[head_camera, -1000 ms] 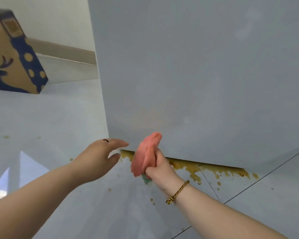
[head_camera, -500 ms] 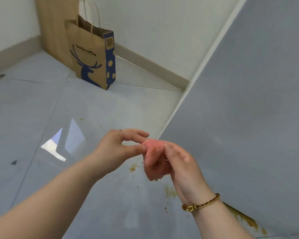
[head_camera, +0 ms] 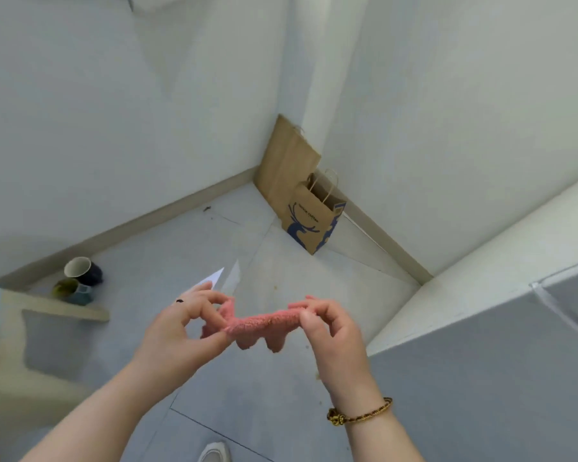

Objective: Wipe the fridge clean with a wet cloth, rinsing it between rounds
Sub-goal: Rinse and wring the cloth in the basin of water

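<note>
A pink fluffy cloth (head_camera: 261,323) is stretched out between both my hands, in the air above the floor. My left hand (head_camera: 181,325) pinches its left end between thumb and fingers. My right hand (head_camera: 331,331), with a braided bracelet on the wrist, pinches its right end. The grey fridge (head_camera: 481,378) stands at the lower right, its white top sloping up to the right. Both hands are left of the fridge and do not touch it.
A brown paper bag with a blue deer (head_camera: 314,221) leans in the room's corner, a plain brown bag behind it. Two mugs (head_camera: 79,278) stand by the left wall's skirting. A low pale ledge (head_camera: 50,305) lies at the left. A shoe tip (head_camera: 214,453) shows at the bottom.
The view has lifted from the stained fridge base to the room's corner. My left hand took hold of the cloth, and both hands have spread it out between them.
</note>
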Available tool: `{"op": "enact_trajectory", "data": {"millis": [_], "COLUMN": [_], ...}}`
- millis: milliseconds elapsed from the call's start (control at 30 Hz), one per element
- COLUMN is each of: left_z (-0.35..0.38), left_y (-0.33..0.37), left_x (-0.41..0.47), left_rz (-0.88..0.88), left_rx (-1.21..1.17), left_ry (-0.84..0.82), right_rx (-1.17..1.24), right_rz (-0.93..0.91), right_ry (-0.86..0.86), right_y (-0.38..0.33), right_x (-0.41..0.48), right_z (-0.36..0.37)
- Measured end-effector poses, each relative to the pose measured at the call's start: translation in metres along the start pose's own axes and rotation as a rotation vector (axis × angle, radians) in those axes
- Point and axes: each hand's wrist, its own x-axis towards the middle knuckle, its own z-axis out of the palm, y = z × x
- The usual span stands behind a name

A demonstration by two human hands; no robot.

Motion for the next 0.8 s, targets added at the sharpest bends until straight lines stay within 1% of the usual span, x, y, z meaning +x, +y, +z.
{"op": "enact_trajectory", "data": {"millis": [100,233,333,433,500,567,700,800], "left_z": [-0.045,-0.094,-0.136,-0.19,-0.227,-0.27,-0.345,-0.386], "left_y": [0.036,0.055,0.055,0.045,0.031,0.009,-0.035,-0.062], "left_x": [-0.033,-0.079,-0.116,-0.142,-0.153,-0.169,-0.19,-0.186], "left_rz": [-0.111,-0.188,-0.151,-0.133,-0.142,-0.205,-0.361,-0.448], "left_rx": [-0.238,-0.456,-0.543,-0.618,-0.675,-0.697,-0.649,-0.535], "left_ry": [0.111,0.281,0.431,0.608,0.69,0.753,0.703,0.72], "right_rx": [0.023,0.121,0.197,0.282,0.274,0.241,0.287,0.151], "right_rz": [-0.015,0.115,0.228,0.318,0.368,0.396,0.42,0.356], "right_ry": [-0.139,-0.302,-0.508,-0.753,-0.847,-0.867,-0.786,-0.726], "right_y": [-0.048,-0.079,-0.091,-0.092,-0.088,-0.083,-0.082,-0.077], "right_x": [-0.021,-0.041,-0.062,-0.085,-0.097,-0.106,-0.113,-0.11], "right_z": [0.035,0.072,0.118,0.186,0.232,0.285,0.379,0.435]}}
